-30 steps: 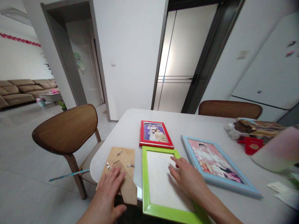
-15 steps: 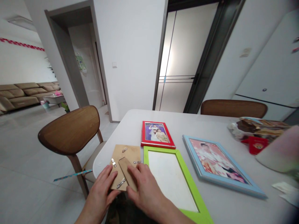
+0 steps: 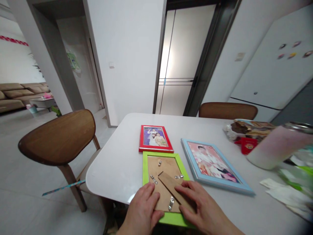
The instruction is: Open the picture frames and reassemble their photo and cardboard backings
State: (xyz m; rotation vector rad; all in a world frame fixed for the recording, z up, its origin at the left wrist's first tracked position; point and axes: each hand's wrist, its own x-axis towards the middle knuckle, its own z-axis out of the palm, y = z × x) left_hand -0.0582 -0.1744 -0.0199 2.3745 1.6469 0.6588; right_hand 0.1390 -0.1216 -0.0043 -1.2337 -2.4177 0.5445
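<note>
A brown backing board (image 3: 168, 165) with metal clips and a fold-out stand flap (image 3: 174, 186) lies over the opening of the green picture frame (image 3: 145, 169). My left hand (image 3: 144, 205) grips the board's near left edge, thumb at the bottom. Across from it, my right hand (image 3: 201, 204) has its fingers and thumb closed on the board's right side by the flap. The fingers cover part of the board's lower edges, so how fully it is seated there cannot be made out. Beyond the green frame is a red picture frame (image 3: 141, 138) with a photo.
To the right lies a blue picture frame (image 3: 220, 186) with a photo. A pinkish-white tumbler (image 3: 271, 151), a red packet (image 3: 248, 146), a plastic bag (image 3: 254, 129) and tissues (image 3: 281, 192) are farther right. Wooden chairs (image 3: 61, 138) stand at the white table's (image 3: 111, 166) left and far sides.
Both hands have carried the backing board rightward from beside the green frame to over its opening, covering the white area. The camera view has shifted to the right.
</note>
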